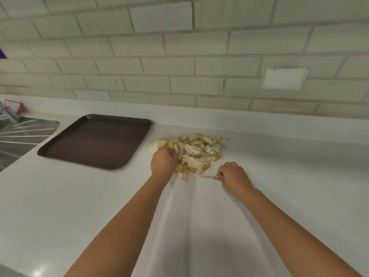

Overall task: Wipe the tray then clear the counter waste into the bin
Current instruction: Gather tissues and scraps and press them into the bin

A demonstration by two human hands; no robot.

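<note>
A dark brown tray (95,140) lies flat on the white counter, left of centre, with nothing on it. To its right sits a pile of pale yellowish peel waste (197,150). My left hand (164,160) is curled at the pile's left edge, its fingers closed on some of the peels. My right hand (231,173) sits just in front of the pile's right side and pinches a thin pale strip (206,176) that lies on the counter. No bin is in view.
A steel sink drainer (22,134) lies at the far left, with a red-and-white packet (15,105) behind it. A tiled wall with a white outlet plate (284,78) backs the counter (289,156).
</note>
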